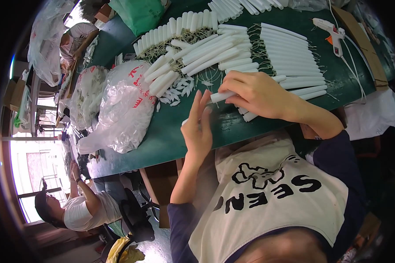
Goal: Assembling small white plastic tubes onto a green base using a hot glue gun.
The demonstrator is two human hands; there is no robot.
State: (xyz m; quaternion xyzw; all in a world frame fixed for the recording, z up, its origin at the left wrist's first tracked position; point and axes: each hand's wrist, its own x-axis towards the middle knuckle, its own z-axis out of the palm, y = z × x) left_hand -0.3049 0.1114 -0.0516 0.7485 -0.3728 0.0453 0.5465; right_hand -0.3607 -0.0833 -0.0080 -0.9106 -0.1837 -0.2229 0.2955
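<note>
My right hand [253, 93] is closed around a short white tube [223, 97], its fingertips pinching it from above. Close to the tube's left end is my left hand [198, 127], fingers raised and held near each other. A small white end shows at the outer edge of that hand, so it seems to hold something mostly hidden by the fingers. Beneath and beyond my right hand lie more white tubes [289, 50] in rows, thin wires at their ends. Loose white leaf-shaped pieces [175, 93] are scattered left of them.
Clear plastic bags [126, 107] rest on the green table [171, 142] at left. A green bag [137, 15] sits at the far side. A white glue gun [333, 37] with a cable lies at right. Another person [87, 208] sits at the lower left.
</note>
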